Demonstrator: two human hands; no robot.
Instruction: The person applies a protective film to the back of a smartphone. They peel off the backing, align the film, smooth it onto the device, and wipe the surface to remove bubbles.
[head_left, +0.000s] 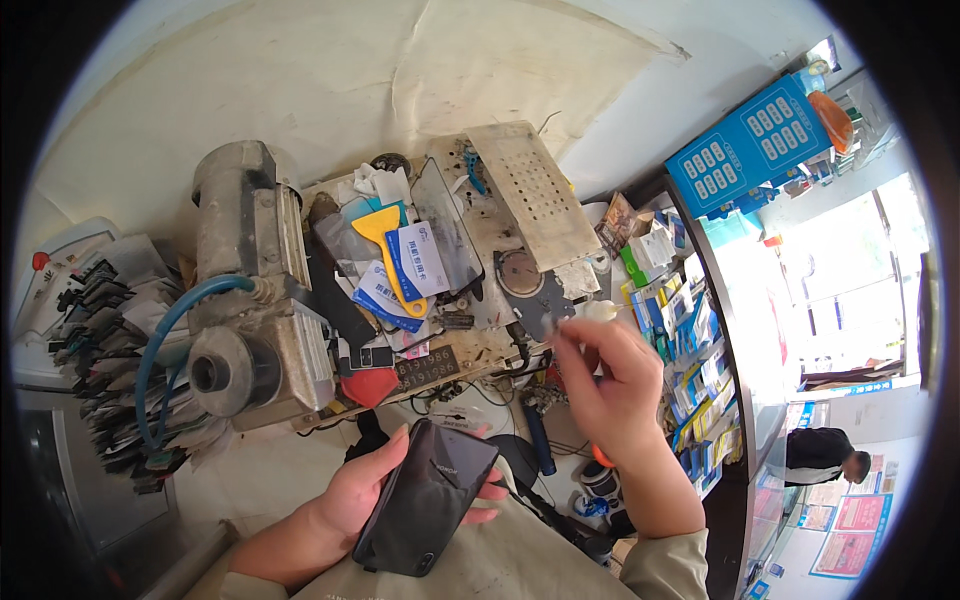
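My left hand (369, 478) holds a dark, glossy Honor smartphone (431, 499) low in front of my body, its back up and the dual camera at the lower end. Its thumb lies along the left edge, with fingertips showing past the right edge. Raised over the bench's right front, my right hand (611, 382) pinches a small pale piece (551, 327) between thumb and fingertips; the piece is blurred. Beyond these fingertips lies a dark plate with a round brown disc (520, 273). A yellow plastic scraper (390, 251) rests among blue-and-white cards (421, 259) on the bench.
A dusty vacuum pump (244, 217) with a blue hose (161, 341) stands on the bench's left. A perforated metal plate (532, 195) is at the back. Packed boxes (694, 352) fill the right side. Cables (480, 390) hang at the bench's front; a person (821, 457) is at far right.
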